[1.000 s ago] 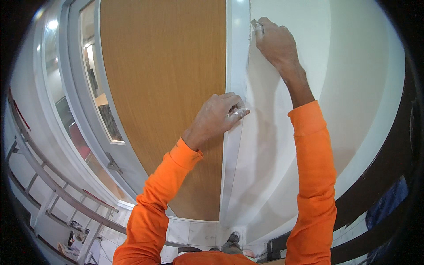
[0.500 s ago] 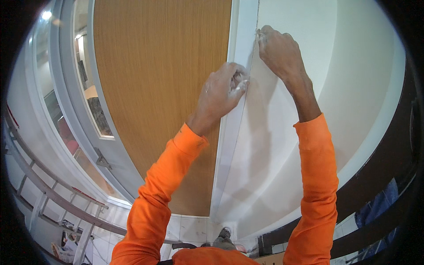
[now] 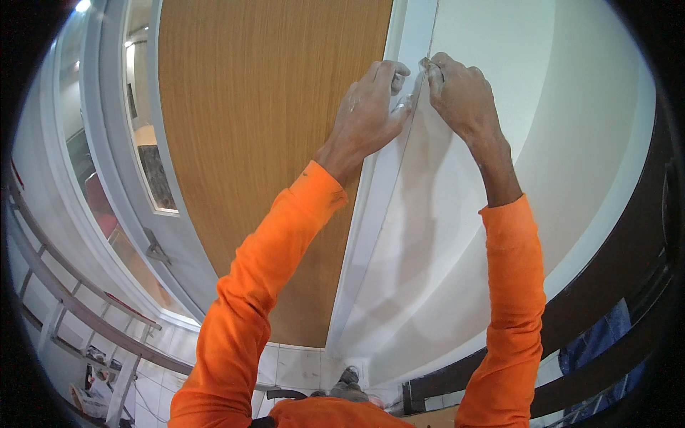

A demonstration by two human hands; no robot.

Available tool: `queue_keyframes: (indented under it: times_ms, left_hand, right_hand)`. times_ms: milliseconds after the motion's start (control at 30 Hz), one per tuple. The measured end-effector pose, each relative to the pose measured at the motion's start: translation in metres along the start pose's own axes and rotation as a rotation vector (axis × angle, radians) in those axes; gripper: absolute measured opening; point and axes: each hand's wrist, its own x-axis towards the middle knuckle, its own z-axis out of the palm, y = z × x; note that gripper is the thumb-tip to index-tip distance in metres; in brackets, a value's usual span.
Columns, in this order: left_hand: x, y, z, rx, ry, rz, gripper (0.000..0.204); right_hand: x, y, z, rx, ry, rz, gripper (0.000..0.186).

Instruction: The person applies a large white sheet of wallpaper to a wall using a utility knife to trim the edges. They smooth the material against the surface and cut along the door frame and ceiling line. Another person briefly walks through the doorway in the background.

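Observation:
My right hand (image 3: 462, 96) is pinched against the seam where the white door frame (image 3: 371, 192) meets the white wall (image 3: 492, 43). A small tan bit (image 3: 426, 63) shows at its fingertips, too small to name. Just to the left is my left hand (image 3: 371, 110), its thumb and curled fingers apart beside the frame. White paste or powder coats its fingers, and I make out no separate thing in its grasp. Behind the left hand and sleeve stands a wood-grain door (image 3: 264, 93).
On the left are a grey door with a narrow glass pane (image 3: 157, 171) and a metal ladder (image 3: 93, 317). Dark rails (image 3: 585, 314) curve along the right, with blue cloth (image 3: 599, 335) behind them. A shoe (image 3: 349, 374) shows on the tiled floor below.
My left hand has risen and moved right, closer to the right hand, and its fingers have spread. My right hand sits slightly lower along the seam, still pinched. The view has shifted a little.

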Motion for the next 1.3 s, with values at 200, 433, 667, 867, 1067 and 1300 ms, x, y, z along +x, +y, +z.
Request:
queue_keyframes:
  times_ms: [200, 433, 667, 867, 1067, 1300]
  left_hand:
    - [-0.003, 0.001, 0.015, 0.077, 0.054, -0.028, 0.043]
    - [-0.01, -0.009, 0.023, 0.177, 0.136, 0.023, 0.05]
    - [-0.008, -0.007, 0.023, 0.225, 0.138, 0.049, 0.047]
    - [-0.006, -0.015, 0.023, 0.233, 0.186, 0.074, 0.038]
    - [0.014, -0.018, 0.016, 0.324, 0.164, 0.095, 0.03]
    - [0.031, -0.009, 0.012, 0.276, 0.104, 0.087, 0.021]
  right_hand:
    - [0.004, 0.013, -0.007, -0.056, 0.035, 0.088, 0.028]
    - [-0.005, 0.001, 0.003, -0.023, 0.016, 0.072, 0.026]
    - [-0.012, -0.001, 0.016, -0.101, 0.034, 0.033, 0.023]
    - [-0.047, -0.029, 0.025, 0.116, -0.057, 0.252, 0.022]
    - [-0.069, -0.031, 0.041, 0.067, 0.021, 0.231, 0.019]
    - [-0.088, -0.038, 0.048, 0.17, -0.013, 0.305, 0.018]
